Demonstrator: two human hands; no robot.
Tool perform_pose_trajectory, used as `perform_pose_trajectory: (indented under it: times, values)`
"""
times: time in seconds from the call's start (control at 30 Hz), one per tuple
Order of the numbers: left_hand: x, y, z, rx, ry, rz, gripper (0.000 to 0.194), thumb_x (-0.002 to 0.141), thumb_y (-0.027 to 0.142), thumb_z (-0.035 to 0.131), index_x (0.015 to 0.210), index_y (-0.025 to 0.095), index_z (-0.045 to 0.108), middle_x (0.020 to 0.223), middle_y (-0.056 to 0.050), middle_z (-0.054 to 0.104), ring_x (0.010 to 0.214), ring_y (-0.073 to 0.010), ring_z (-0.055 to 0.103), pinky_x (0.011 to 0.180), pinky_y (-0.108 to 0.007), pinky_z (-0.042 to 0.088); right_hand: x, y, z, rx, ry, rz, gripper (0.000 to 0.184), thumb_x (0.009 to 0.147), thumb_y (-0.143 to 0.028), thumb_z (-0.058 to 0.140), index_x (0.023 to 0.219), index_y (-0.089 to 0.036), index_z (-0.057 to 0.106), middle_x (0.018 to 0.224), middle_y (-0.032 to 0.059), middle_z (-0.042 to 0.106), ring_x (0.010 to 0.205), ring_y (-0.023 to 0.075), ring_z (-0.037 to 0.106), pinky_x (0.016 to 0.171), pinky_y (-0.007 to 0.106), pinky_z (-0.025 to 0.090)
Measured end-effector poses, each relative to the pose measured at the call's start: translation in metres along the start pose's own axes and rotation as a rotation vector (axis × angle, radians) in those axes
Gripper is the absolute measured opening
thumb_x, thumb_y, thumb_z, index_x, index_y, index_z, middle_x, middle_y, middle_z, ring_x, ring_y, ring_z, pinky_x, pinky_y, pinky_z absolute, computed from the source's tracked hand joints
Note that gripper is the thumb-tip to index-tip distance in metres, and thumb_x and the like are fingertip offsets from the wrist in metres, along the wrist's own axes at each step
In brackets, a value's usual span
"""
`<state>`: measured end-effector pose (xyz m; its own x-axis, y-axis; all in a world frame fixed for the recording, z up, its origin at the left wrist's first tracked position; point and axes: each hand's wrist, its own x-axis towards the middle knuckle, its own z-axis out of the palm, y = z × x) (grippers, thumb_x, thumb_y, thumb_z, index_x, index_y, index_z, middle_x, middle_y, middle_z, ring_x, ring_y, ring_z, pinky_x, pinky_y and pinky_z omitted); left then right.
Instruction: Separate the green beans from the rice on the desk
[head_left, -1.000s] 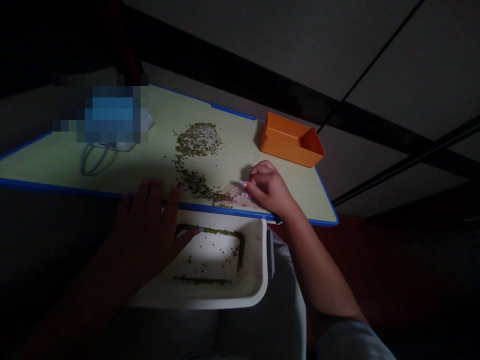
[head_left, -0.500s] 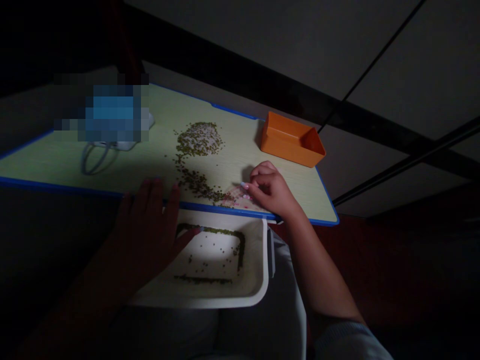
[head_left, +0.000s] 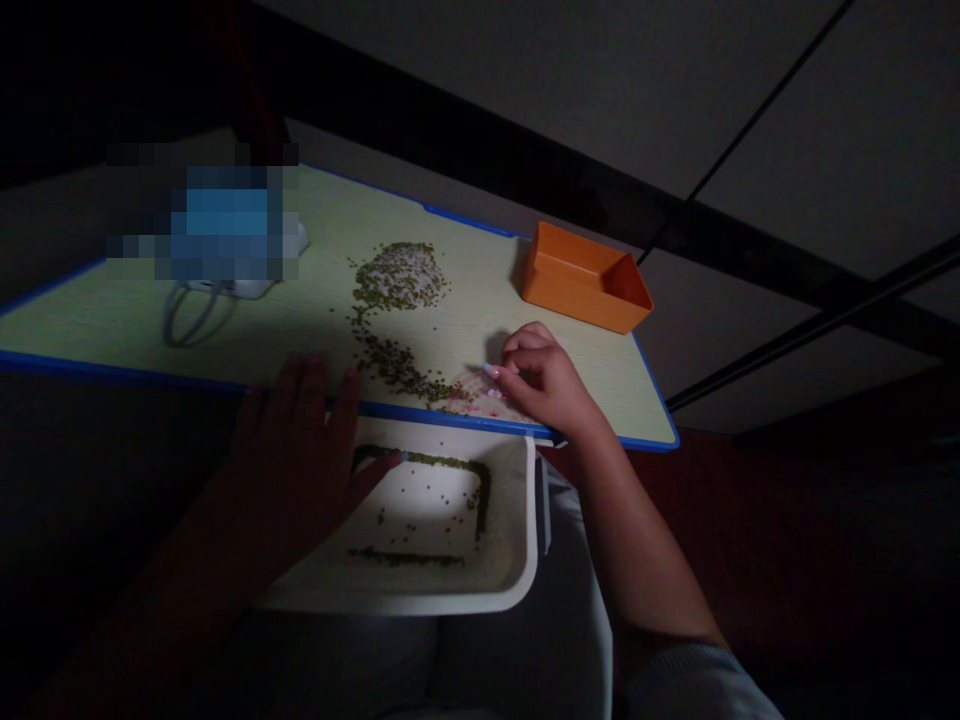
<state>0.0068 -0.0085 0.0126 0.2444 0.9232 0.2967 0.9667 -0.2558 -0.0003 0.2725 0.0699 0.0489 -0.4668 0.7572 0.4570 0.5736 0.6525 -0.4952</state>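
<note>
My left hand lies in shadow with its fingers spread, the fingertips at the table's near edge and the thumb over a white basin. Thumb and fingers of my right hand are curled together above the tabletop; whatever they may hold is hidden. Just left of that hand is a pink-marked patch, too dim to make out. A trail of small green beans or grains runs toward it from a mixed pile of green and pale grains. More green grains line the basin's floor.
An orange open box stands at the far right of the blue-edged table. Toward the left sit a white device with a looped cable and a pixelated area above it. Pale cabinet panels rise behind.
A few grains show near the basin's far wall that were not there before. Both hands keep nearly the same place and shape.
</note>
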Motion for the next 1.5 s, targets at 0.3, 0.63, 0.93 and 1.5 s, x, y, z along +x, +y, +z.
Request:
perform_pose_trajectory:
  times: [0.3,0.63,0.93,1.5]
  values:
    - [0.001,-0.0008,0.0031,0.017,0.012,0.0,0.085,0.079,0.053,0.052,0.143,0.001,0.033,0.149,-0.037,0.034,0.143,-0.0494,0.031,0.113,-0.065,0.029,0.0004,-0.0005,-0.0005,-0.007,-0.007,-0.014,0.035,0.088,-0.028,0.061,0.057,-0.021,0.048,0.075,0.0028,0.057,0.082,0.0186,0.049,0.079,0.036,0.038]
    - [-0.0009,-0.0008,0.0026,-0.008,0.014,0.003,0.083,0.08,0.055,0.047,0.143,0.002,0.033,0.151,-0.035,0.033,0.146,-0.0459,0.025,0.114,-0.064,0.027,0.0,-0.0013,-0.001,0.001,-0.036,0.027,0.036,0.089,-0.029,0.06,0.057,-0.02,0.048,0.077,0.0028,0.056,0.084,0.0186,0.047,0.081,0.036,0.037]
    - [-0.0004,0.0001,-0.0001,-0.022,0.01,-0.003,0.082,0.081,0.054,0.046,0.144,0.004,0.031,0.152,-0.034,0.032,0.147,-0.045,0.025,0.114,-0.064,0.027,-0.0007,-0.0026,-0.002,0.045,-0.027,0.023,0.035,0.09,-0.03,0.06,0.057,-0.021,0.051,0.074,0.0022,0.056,0.082,0.0189,0.048,0.083,0.037,0.038]
    - [0.0008,0.0008,-0.0022,0.014,-0.029,-0.009,0.084,0.079,0.053,0.049,0.142,0.0,0.033,0.15,-0.037,0.033,0.145,-0.0478,0.028,0.114,-0.064,0.027,-0.001,-0.0036,-0.0035,0.045,-0.019,0.006,0.036,0.091,-0.032,0.059,0.058,-0.022,0.05,0.076,0.0024,0.058,0.083,0.0185,0.049,0.083,0.037,0.039]
